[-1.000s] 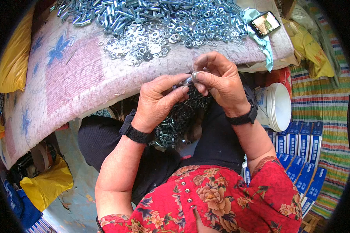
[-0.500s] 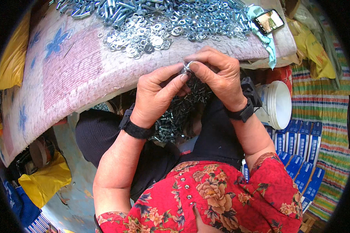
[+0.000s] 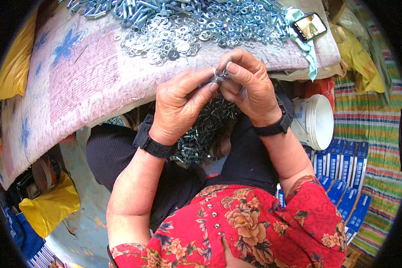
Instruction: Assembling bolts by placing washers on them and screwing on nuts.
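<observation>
My left hand [image 3: 176,105] and my right hand [image 3: 253,91] meet just past the near edge of the padded table. Between their thumbs and fingertips is a small shiny metal fastener [image 3: 219,77], with a ring like a washer showing at its side. Both hands pinch it closed; the fingers hide most of its shape. Beyond them, loose washers [image 3: 158,40] lie in a pile on the table, with bolts [image 3: 143,11] heaped behind. Under my hands, between my knees, is a dark heap of assembled-looking bolts [image 3: 194,140].
A phone [image 3: 309,27] rests on a pale blue cloth [image 3: 306,47] at the table's right corner. To my right stand a white bucket [image 3: 321,123] and rows of blue and white boxes [image 3: 348,178] on a striped mat [image 3: 375,120]. A yellow bag [image 3: 51,205] lies lower left.
The right hand has turned, its fingers now curled under and its thumb raised. The left hand has shifted slightly, and the fastener between the fingertips has tilted.
</observation>
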